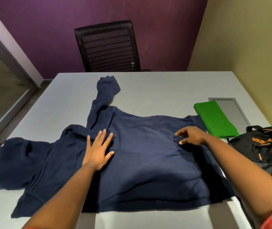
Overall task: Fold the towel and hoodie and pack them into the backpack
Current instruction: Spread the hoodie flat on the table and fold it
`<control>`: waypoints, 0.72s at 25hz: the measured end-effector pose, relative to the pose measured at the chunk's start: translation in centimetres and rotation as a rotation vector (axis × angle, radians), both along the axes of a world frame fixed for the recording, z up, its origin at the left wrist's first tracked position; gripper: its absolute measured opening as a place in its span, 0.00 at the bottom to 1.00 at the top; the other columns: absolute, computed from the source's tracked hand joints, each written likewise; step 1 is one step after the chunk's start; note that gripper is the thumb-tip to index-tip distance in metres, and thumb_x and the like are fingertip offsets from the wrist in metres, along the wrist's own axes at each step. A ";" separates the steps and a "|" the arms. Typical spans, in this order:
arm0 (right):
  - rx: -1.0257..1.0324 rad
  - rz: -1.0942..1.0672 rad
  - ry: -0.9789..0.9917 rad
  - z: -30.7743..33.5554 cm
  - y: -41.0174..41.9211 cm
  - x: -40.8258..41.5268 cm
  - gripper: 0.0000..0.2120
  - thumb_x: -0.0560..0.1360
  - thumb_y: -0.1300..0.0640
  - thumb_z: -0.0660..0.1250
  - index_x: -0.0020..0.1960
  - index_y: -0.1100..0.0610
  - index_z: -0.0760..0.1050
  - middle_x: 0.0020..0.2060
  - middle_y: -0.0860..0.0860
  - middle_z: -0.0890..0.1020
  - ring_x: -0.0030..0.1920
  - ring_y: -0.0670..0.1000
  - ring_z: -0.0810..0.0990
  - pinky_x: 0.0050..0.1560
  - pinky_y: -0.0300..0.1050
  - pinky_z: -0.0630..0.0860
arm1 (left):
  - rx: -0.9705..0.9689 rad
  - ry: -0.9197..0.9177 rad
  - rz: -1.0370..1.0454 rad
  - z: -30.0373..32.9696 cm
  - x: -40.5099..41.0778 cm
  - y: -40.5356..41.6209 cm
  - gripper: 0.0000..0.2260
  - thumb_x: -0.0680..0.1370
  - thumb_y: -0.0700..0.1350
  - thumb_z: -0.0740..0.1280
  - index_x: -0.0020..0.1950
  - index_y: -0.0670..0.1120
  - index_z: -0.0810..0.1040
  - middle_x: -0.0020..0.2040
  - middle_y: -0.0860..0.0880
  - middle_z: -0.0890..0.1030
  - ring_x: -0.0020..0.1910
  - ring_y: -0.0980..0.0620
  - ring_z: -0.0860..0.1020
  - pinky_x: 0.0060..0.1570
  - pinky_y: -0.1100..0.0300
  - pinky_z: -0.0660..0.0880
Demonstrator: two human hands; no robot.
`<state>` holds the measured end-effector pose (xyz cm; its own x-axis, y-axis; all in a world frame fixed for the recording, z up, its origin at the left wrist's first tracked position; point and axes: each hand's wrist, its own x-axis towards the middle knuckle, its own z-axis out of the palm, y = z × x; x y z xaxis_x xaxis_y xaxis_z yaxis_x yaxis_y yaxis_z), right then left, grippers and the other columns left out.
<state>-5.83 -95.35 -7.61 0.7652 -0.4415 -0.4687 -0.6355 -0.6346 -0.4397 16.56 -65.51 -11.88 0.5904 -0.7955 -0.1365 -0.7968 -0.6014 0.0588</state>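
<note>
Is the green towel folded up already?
Yes, folded. The green towel lies as a neat flat rectangle on the table, next to the hoodie.

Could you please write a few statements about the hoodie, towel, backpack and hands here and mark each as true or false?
1. The left hand lies flat with straight fingers on the navy hoodie. True.
2. The green towel is spread out unfolded under the hoodie. False: it lies folded at the table's right side, beside the hoodie.
3. The hoodie is already inside the black backpack. False: it lies spread on the table.
4. The right hand is over the hoodie's right part, holding nothing. True.
5. A black chair stands behind the table. True.
</note>
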 end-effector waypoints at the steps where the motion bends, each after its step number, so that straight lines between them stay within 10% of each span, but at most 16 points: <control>1: -0.049 -0.014 -0.001 -0.1 -0.8 0.4 0.21 0.72 0.60 0.71 0.65 0.58 0.74 0.62 0.51 0.78 0.64 0.49 0.75 0.62 0.36 0.66 | -0.014 -0.006 0.044 0.4 1.2 -0.5 0.32 0.79 0.59 0.54 0.76 0.50 0.41 0.77 0.48 0.41 0.76 0.51 0.39 0.73 0.45 0.36; 18: -0.377 0.014 0.253 -3.9 -8.7 6.0 0.16 0.76 0.64 0.56 0.60 0.50 0.71 0.65 0.54 0.72 0.64 0.55 0.70 0.57 0.48 0.68 | -0.378 0.497 0.630 -0.9 15.6 -9.3 0.22 0.75 0.45 0.69 0.65 0.39 0.67 0.62 0.38 0.75 0.60 0.37 0.73 0.58 0.48 0.69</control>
<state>0.15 -104.04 -11.54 0.6546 -0.6074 -0.4501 -0.6832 -0.7301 -0.0085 32.12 -74.78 -12.81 0.8764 -0.3862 -0.2879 -0.1532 -0.7901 0.5935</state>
